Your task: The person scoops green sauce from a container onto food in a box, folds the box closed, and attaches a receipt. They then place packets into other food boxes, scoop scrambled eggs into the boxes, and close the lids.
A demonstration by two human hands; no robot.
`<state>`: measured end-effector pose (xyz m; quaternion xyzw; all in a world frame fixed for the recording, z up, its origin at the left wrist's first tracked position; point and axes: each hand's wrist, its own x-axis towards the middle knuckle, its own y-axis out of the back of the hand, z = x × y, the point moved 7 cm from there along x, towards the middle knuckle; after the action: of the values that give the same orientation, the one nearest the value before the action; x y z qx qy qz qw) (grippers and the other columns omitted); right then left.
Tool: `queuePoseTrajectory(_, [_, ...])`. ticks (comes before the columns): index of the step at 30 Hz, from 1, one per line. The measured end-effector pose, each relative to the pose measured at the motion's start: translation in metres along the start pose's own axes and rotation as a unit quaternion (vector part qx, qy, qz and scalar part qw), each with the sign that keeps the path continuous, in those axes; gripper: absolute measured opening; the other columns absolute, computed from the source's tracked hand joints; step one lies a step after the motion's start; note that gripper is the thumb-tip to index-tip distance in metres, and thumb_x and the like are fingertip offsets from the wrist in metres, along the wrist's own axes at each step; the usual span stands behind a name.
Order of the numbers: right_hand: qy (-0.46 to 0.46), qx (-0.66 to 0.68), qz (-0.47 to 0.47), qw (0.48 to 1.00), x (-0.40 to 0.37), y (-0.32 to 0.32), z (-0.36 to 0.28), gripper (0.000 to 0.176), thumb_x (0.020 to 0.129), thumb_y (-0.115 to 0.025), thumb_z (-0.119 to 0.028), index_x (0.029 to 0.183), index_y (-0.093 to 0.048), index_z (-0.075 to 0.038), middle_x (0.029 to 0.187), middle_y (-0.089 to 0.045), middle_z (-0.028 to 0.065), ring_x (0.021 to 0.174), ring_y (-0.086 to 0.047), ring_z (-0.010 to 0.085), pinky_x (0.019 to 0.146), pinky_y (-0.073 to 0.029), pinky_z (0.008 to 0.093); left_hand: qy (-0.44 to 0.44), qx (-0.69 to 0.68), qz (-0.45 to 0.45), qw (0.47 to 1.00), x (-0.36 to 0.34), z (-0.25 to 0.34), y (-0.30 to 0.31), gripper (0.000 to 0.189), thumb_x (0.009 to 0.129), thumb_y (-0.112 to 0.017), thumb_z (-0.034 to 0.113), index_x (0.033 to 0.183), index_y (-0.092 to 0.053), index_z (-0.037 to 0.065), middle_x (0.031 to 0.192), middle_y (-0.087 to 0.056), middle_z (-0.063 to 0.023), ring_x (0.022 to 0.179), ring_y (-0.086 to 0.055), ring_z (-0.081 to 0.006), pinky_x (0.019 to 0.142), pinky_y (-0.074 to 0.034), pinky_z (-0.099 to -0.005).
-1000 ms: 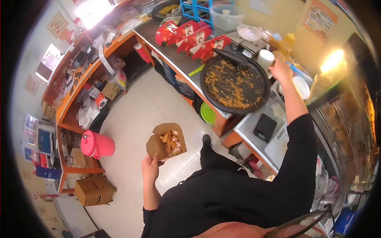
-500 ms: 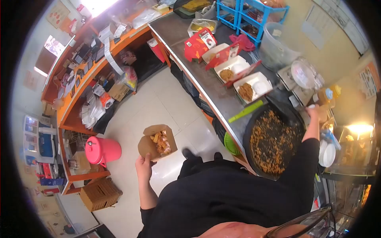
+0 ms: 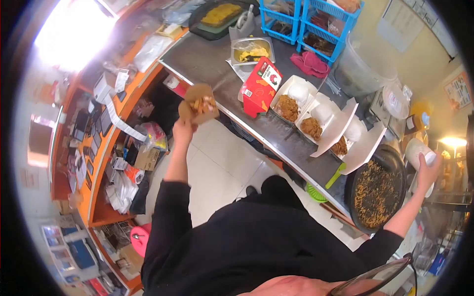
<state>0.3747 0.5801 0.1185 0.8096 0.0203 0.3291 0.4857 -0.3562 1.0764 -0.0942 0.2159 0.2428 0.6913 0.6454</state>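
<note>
My left hand (image 3: 183,130) is shut on an open brown cardboard takeout box (image 3: 193,117), held up near the counter's front edge. Pieces of fried food (image 3: 204,103) lie inside it. On the far right, my right hand (image 3: 428,173) is wrapped round a white, cup-like container (image 3: 415,150). Below that hand's left side is a round black pan (image 3: 352,193) scattered with brown crumbs (image 3: 376,190). Several open white boxes (image 3: 308,111) stand in a row on the counter, with fried chicken (image 3: 287,107) and white mounds, perhaps wrapped rice, in them.
On the dark counter (image 3: 207,64) are a red printed carton (image 3: 262,85), a metal tray (image 3: 252,51) of yellow food, blue racks (image 3: 328,29) and a green-handled utensil (image 3: 335,175). An orange desk (image 3: 96,167) curves along the left. A pink bucket (image 3: 141,238) stands on the floor.
My left hand has carried the brown box forward to the counter edge. My right hand now holds the white container beside the pan. The view has turned, and the row of boxes shows more fully.
</note>
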Motion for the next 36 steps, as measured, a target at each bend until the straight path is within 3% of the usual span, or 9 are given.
queuePoseTrajectory(6, [-0.003, 0.307, -0.13, 0.943, -0.055, 0.058, -0.152, 0.073, 0.067, -0.073, -0.029, 0.131, -0.046, -0.005, 0.125, -0.047, 0.0109, 0.119, -0.044, 0.0245, 0.103, -0.031, 0.0365, 0.052, -0.067, 0.002, 0.996, 0.147, 0.009, -0.078, 0.036, 0.091, -0.048, 0.026, 0.093, -0.063, -0.006, 0.078, -0.067, -0.021, 0.066, -0.069, -0.0261, 0.057, -0.053, -0.0379])
queuePoseTrajectory(10, [0.021, 0.397, -0.29, 0.871, -0.079, 0.019, -0.268, 0.077, 0.061, -0.072, -0.028, 0.129, -0.046, -0.001, 0.125, -0.045, 0.0116, 0.117, -0.044, 0.0239, 0.101, -0.032, 0.035, 0.0, 0.152, -0.014, 0.988, 0.203, 0.035, -0.112, 0.04, 0.092, -0.05, 0.031, 0.099, -0.059, -0.008, 0.083, -0.066, -0.0218, 0.078, -0.068, -0.0249, 0.059, -0.053, -0.0355])
queuePoseTrajectory(14, [0.14, 0.38, -0.331, 0.852, -0.098, -0.029, -0.376, 0.077, 0.054, -0.074, -0.029, 0.122, -0.05, -0.001, 0.123, -0.045, 0.0124, 0.112, -0.046, 0.0226, 0.096, -0.035, 0.0321, 0.161, -0.154, -0.027, 0.974, 0.189, 0.077, -0.109, 0.059, 0.092, -0.054, 0.034, 0.13, -0.033, -0.006, 0.106, -0.059, -0.0188, 0.091, -0.062, -0.0241, 0.064, -0.052, -0.0332])
queuePoseTrajectory(17, [0.068, 0.452, -0.357, 0.815, -0.127, -0.065, -0.449, 0.077, 0.048, -0.075, -0.03, 0.117, -0.054, -0.002, 0.119, -0.045, 0.0124, 0.11, -0.048, 0.0238, 0.095, -0.036, 0.0334, -0.038, -0.247, -0.019, 0.968, 0.178, 0.094, -0.096, 0.073, 0.09, -0.058, 0.039, 0.138, -0.017, 0.002, 0.115, -0.05, -0.0153, 0.088, -0.06, -0.0251, 0.068, -0.052, -0.0301])
queuePoseTrajectory(21, [0.108, 0.505, -0.383, 0.765, -0.163, -0.123, -0.538, 0.075, 0.056, -0.08, -0.028, 0.121, -0.053, -0.003, 0.119, -0.046, 0.0133, 0.112, -0.046, 0.0268, 0.095, -0.037, 0.0366, -0.062, -0.493, -0.473, 0.728, 0.084, 0.138, -0.108, 0.097, 0.077, -0.059, 0.068, 0.146, -0.012, 0.018, 0.134, -0.04, -0.0171, 0.114, -0.05, -0.0298, 0.093, -0.046, -0.0417])
queuePoseTrajectory(23, [0.132, 0.504, -0.366, 0.771, -0.179, -0.153, -0.586, 0.074, 0.06, -0.08, -0.028, 0.124, -0.052, -0.005, 0.118, -0.046, 0.0146, 0.112, -0.046, 0.0293, 0.095, -0.037, 0.0383, 0.045, -0.546, -0.544, 0.636, 0.061, 0.144, -0.099, 0.111, 0.07, -0.056, 0.077, 0.148, -0.004, 0.019, 0.141, -0.032, -0.0168, 0.129, -0.039, -0.034, 0.099, -0.041, -0.0464])
queuePoseTrajectory(26, [0.155, 0.448, -0.285, 0.833, -0.208, -0.19, -0.645, 0.075, 0.063, -0.08, -0.034, 0.128, -0.05, -0.008, 0.118, -0.047, 0.0168, 0.11, -0.046, 0.0337, 0.094, -0.038, 0.0412, 0.108, -0.537, -0.542, 0.638, 0.105, 0.137, -0.092, 0.084, 0.083, -0.052, 0.064, 0.144, -0.02, 0.016, 0.135, -0.042, -0.0166, 0.124, -0.046, -0.0299, 0.1, -0.04, -0.0455])
queuePoseTrajectory(33, [0.22, 0.413, -0.201, 0.861, -0.218, -0.181, -0.647, 0.064, 0.061, -0.081, -0.034, 0.118, -0.061, -0.013, 0.118, -0.05, 0.0157, 0.104, -0.051, 0.0361, 0.088, -0.042, 0.0436, 0.364, -0.349, -0.636, 0.584, 0.11, 0.106, -0.119, 0.061, 0.089, -0.04, 0.058, 0.127, -0.047, 0.01, 0.114, -0.06, -0.0117, 0.092, -0.063, -0.0295, 0.055, -0.05, -0.0425])
queuePoseTrajectory(36, [0.358, 0.436, -0.169, 0.808, -0.217, -0.156, -0.63, 0.054, 0.06, -0.082, -0.033, 0.108, -0.066, -0.013, 0.118, -0.051, 0.0172, 0.103, -0.051, 0.0361, 0.083, -0.045, 0.0437, 0.401, -0.245, -0.687, 0.554, 0.097, 0.111, -0.125, 0.062, 0.087, -0.041, 0.059, 0.124, -0.052, 0.01, 0.105, -0.064, -0.0117, 0.084, -0.064, -0.0304, 0.051, -0.05, -0.0408])
